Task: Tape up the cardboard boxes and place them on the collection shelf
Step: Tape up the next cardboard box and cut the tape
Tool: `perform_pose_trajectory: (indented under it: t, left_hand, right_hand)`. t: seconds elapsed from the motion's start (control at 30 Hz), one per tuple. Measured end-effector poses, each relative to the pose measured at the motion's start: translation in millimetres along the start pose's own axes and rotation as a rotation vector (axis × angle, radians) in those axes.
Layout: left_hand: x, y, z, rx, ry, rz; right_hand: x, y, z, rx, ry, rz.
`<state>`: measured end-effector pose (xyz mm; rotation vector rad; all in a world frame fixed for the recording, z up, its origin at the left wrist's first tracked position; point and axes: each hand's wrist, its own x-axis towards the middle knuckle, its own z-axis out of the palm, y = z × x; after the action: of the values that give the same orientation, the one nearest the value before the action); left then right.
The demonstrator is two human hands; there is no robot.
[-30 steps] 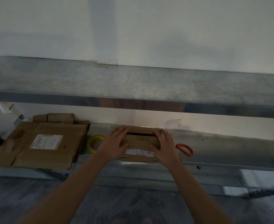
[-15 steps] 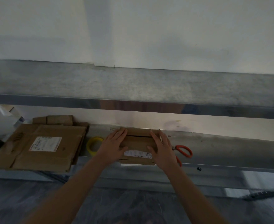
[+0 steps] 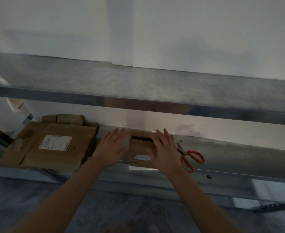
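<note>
Cardboard box (image 3: 140, 148) sits on lower metal shelf (image 3: 239, 153), between both hands (dark gap shows at top flaps). We note left hand (image 3: 112, 147) flat at its left edge, right hand (image 3: 165, 153) flat over right flap; all fingers straight, gripping nothing. Orange-handled scissors (image 3: 191, 157) just right of right hand. Flattened cartons (image 3: 54, 147) stacked left. Upper shelf (image 3: 138, 83) overhangs.
</note>
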<state>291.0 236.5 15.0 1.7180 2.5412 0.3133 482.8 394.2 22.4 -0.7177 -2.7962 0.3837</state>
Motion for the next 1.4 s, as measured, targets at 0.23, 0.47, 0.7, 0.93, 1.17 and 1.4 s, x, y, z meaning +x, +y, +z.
perform_pose_trajectory:
  t: [0.23,0.47,0.7,0.93,1.17,1.4]
  left_hand:
    - [-21.3,-92.5,-0.8,0.010,-0.089,-0.046]
    - [-27.1,-153.5,37.3,0.087,-0.323,0.098]
    - [-20.2,-157.5,64.9,0.141,-0.312,0.335]
    - [-2.9,-161.5,82.7,0.009,-0.240,0.280]
    - [2.0,-167.4,83.4,-0.097,-0.153,0.361]
    - [-2.6,-162.7,74.2,-0.038,-0.153,0.414]
  right_hand:
    - [28.2,-108.7,57.2,0.003,0.030,-0.219]
    - [25.7,-156.8,147.2,0.121,-0.179,0.229]
    - [30.0,-144.8,162.3,0.096,-0.340,0.556]
    - [49.0,-134.3,168.5,0.024,-0.285,0.632]
    - [54.7,-129.3,167.8,0.007,-0.351,0.559]
    - [61.6,-121.8,164.2,-0.030,-0.426,0.489]
